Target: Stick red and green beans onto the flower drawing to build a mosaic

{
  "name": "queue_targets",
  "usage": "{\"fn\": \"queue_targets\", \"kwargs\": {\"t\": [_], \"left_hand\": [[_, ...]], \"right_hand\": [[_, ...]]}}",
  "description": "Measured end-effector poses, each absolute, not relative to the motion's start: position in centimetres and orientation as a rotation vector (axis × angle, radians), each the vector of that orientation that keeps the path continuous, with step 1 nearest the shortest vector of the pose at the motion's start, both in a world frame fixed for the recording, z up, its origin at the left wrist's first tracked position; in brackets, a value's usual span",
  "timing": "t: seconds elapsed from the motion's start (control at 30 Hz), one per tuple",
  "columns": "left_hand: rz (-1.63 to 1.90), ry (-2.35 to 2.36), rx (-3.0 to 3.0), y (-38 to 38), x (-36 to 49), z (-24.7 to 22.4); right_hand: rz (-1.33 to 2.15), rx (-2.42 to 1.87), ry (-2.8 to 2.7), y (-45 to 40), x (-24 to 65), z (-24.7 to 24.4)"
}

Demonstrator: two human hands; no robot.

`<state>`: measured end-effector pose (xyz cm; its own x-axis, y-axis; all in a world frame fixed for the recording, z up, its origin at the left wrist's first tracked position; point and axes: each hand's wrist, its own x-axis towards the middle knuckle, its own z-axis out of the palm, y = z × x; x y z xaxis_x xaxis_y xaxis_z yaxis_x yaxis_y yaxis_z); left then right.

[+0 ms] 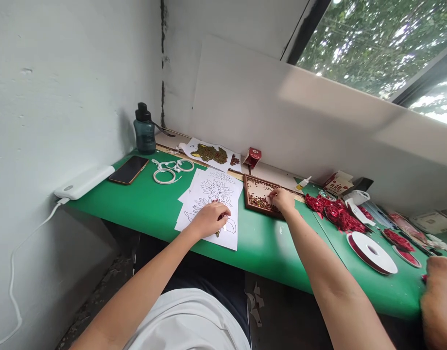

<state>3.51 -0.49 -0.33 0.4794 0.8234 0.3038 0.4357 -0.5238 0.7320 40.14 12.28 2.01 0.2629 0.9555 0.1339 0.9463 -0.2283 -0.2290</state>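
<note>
My left hand (211, 218) rests on a sheet of paper (231, 238) printed with line-drawn flowers. Its fingers are curled, with some dark red beads visible under them, but what it grips is partly hidden. A few beads show at the paper beside the fingers. Over the right part of a shallow wooden-framed tray (246, 192), my right hand (282, 199) has its fingertips pinched together. Small red-brown and gold beads (259, 201) lie scattered and heaped in the tray. Anything between the right fingertips is too small to make out.
Behind the papers lies a bead-covered picture (211, 153). A bottle (145, 130), phone (128, 170), coiled white cable (165, 175) and power bank (84, 182) stand left. Rightward are a glue bottle (302, 183), red trim (340, 214), a ribbon spool (372, 253) and another person's hand (440, 296).
</note>
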Motion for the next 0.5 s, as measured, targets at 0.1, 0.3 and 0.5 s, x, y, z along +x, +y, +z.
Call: {"fn": "queue_targets", "kwargs": {"t": [0.1,0.3,0.5], "left_hand": [[0.885,1.04,2.151,-0.5,3.5,-0.4],[0.882,1.039,2.153,-0.4,3.5,-0.5],[0.9,1.042,2.126,-0.4,3.5,-0.3]], "right_hand": [[0.003,-2.265,-1.761,12.0,39.7,1.9],[-0.043,-2.222,-1.622,10.8,39.2,2.3],[-0.05,-2.02,-1.527,8.8,36.8,3.5]]}}
